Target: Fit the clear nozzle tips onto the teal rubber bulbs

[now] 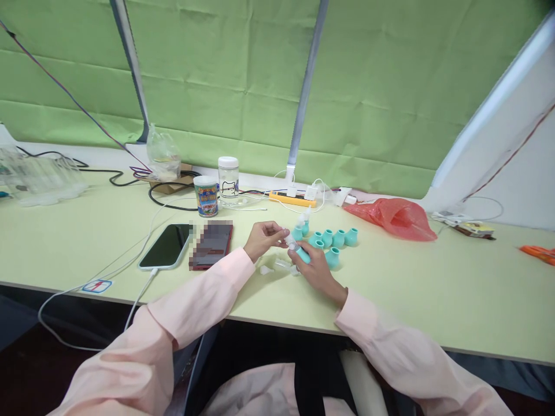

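Observation:
Above the table's near middle, my right hand (319, 270) is closed around a teal rubber bulb (303, 255). A clear plastic nozzle (292, 240) sits at the bulb's upper end, and my left hand (265, 238) pinches it between thumb and fingers. How firmly the two parts are joined cannot be made out. Just beyond my hands stand several loose teal bulbs (333, 257) with open necks. Behind them, one bulb (306, 228) carries a clear tip. Small clear plastic pieces (282, 263) lie on the table under my hands.
Left of my hands lie a red-edged phone (212, 245) and a plugged-in phone (166, 247). Farther back stand a noodle cup (206, 199), a lidded jar (228, 179) and a yellow power strip (291, 200). A red plastic bag (390, 218) lies at right, with cables along the wall.

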### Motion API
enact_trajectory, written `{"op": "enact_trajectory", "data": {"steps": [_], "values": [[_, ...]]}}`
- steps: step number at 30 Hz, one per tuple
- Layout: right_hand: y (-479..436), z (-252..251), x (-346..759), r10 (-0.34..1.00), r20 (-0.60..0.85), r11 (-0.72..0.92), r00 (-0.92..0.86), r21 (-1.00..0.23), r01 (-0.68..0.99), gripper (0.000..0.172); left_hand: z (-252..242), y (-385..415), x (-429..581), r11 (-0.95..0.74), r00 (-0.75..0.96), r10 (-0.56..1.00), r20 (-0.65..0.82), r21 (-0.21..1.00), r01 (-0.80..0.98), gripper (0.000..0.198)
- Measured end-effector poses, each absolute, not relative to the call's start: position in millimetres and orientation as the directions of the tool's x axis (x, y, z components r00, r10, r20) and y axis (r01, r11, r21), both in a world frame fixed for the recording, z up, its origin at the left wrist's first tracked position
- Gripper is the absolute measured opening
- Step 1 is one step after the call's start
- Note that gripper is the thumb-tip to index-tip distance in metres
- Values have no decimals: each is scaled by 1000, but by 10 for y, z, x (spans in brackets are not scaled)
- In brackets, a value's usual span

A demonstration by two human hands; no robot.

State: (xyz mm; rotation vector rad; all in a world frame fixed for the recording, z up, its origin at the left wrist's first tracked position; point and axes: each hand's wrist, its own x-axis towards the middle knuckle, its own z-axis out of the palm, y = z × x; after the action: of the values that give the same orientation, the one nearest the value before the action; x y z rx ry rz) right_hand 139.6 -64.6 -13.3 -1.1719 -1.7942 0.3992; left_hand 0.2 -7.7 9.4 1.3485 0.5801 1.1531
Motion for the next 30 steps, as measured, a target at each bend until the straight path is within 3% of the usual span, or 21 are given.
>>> {"op": "enact_trajectory", "data": {"steps": [5,14,21,26,30], "values": [[-645,-104,1383,908,376,413,-185,-879,240,27,29,-58,2,-159,408,858,312,917,-367,28],[-628,-41,1412,919,214,224,-331,-975,-9,30,22,-56,-15,-159,436,840,322,915,-370,26],[-600,-70,1380,924,294,314,-245,-949,43,29,-42,-135,92,-218,312,899,308,931,-292,28],[-584,-133,1389,920,366,389,-141,-896,213,30,-80,-121,101,-177,380,887,261,954,-243,34],[-596,-93,1399,927,320,353,-193,-919,172,30,-53,-102,63,-248,460,825,329,941,-228,32]]}}
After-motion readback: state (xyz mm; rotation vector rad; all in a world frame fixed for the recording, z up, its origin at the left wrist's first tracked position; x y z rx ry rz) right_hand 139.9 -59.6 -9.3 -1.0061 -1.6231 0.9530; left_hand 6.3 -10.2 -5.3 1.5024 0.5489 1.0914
